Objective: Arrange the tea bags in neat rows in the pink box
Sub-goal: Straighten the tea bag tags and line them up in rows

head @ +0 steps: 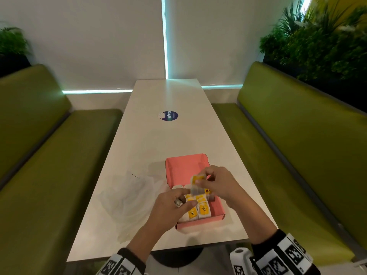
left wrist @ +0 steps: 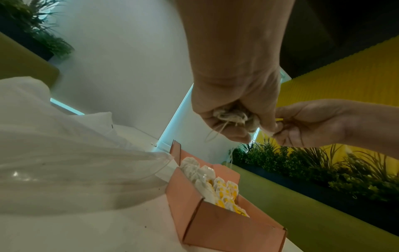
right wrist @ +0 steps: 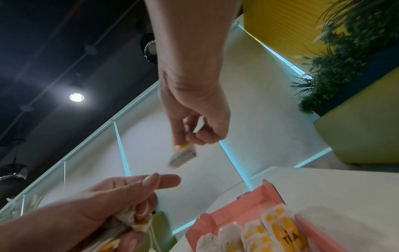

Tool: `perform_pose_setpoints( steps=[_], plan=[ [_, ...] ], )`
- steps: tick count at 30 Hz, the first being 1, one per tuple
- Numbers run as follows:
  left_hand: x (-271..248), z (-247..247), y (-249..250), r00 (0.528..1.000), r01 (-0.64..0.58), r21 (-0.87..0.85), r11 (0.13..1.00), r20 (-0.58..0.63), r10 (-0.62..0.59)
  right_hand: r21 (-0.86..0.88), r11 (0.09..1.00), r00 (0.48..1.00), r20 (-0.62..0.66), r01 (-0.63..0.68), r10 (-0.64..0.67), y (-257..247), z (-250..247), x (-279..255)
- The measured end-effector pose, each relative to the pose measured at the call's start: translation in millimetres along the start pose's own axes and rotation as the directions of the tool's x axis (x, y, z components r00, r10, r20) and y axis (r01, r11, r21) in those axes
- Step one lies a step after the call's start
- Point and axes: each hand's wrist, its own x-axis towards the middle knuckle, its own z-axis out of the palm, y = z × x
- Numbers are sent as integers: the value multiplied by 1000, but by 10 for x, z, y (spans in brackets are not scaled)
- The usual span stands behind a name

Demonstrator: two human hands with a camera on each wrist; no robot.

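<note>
Both hands work above the open pink cardboard box (head: pixel 200 225) at the near end of a white table (head: pixel 158 139) in the head view; yellow-and-white tea bags (head: pixel 198 210) lie in rows inside.

From the left wrist, the left hand (left wrist: pixel 235 109) clenches a crumpled bunch of bags (left wrist: pixel 232 114) (strings dangling), beside a clear plastic bag (left wrist: pixel 64 170).

From the right wrist, the right hand (right wrist: pixel 194 116) pinches one blurred tea bag (right wrist: pixel 182 157) above the box.
</note>
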Motion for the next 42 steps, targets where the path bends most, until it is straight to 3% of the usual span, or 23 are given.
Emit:
perform_pose_setpoints(
  steps=[2, 5, 10, 15, 19, 23, 31, 33, 37, 42],
  plan=[
    [-1, -6, -52, 999, 50, 26, 998, 20, -50, -19, 1000, 993, -117, -3, 0, 42, -20, 34],
    [-19, -8, -113, 995, 56, 149, 987, 72, -67, -165, 985, 997, 55, -46, 56, 109, -58, 48],
    [-80, 32, -198, 958, 51, 403, 914, 239, -158, -314, 940, 990, -74, -136, 119, 349, -107, 142],
    [-143, 153, -300, 945, 2, 578, 816, 267, -191, -465, 856, 974, -93, -225, 205, 618, -43, 205],
    [-157, 208, -382, 950, 4, 606, 795, 246, -192, -581, 786, 977, -88, -210, 195, 766, 82, 242],
    [-138, 229, -396, 960, -20, 608, 794, 234, -156, -745, 654, 981, -5, -132, 192, 786, 136, 257],
    [-118, 244, -446, 960, 3, 615, 788, 220, -176, -864, 483, 985, -76, -143, 155, 892, 214, 291],
    [-117, 248, -456, 960, 11, 613, 790, 213, -179, -857, 487, 981, -89, -165, 175, 917, 232, 296],
    [-118, 263, -493, 962, 23, 608, 793, 202, -183, -763, 582, 952, -147, -281, 267, 977, 227, 271],
    [-116, 256, -502, 963, 4, 612, 791, 211, -168, -718, 646, 961, -123, -259, 249, 1084, 205, 248]
  ],
)
